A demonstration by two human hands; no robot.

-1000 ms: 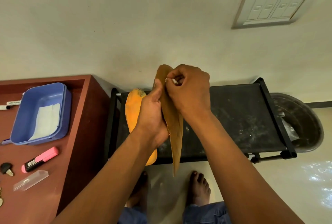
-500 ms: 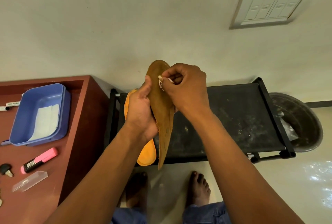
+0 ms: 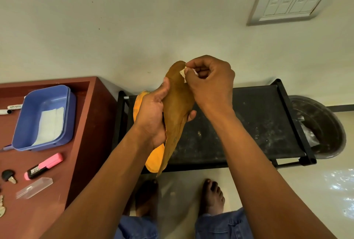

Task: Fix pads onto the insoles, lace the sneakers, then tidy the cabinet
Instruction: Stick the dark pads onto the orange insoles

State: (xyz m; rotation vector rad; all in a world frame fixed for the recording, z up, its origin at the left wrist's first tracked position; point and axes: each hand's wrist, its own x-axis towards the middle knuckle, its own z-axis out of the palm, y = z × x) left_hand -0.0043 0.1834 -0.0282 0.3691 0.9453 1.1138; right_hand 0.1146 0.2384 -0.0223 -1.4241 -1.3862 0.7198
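My left hand (image 3: 152, 116) grips a brown insole (image 3: 177, 104) around its middle and holds it upright above the black rack (image 3: 254, 124). Near the insole's top end, my right hand (image 3: 210, 83) pinches a small white pad (image 3: 183, 73) against its surface. A second, orange insole (image 3: 155, 159) lies on the rack's left side, mostly hidden behind my left hand and the brown insole.
A reddish-brown cabinet top (image 3: 80, 143) at left carries a blue tray (image 3: 44, 118) with white sheets, a pink highlighter (image 3: 44, 166), a clear cap (image 3: 34, 188), a marker (image 3: 9, 109) and a key (image 3: 8, 176). A dark bin (image 3: 321, 127) stands right of the rack. My bare feet are below.
The brown insole has turned from edge-on to show its broad face. My right hand has moved up to its top end with the white pad.
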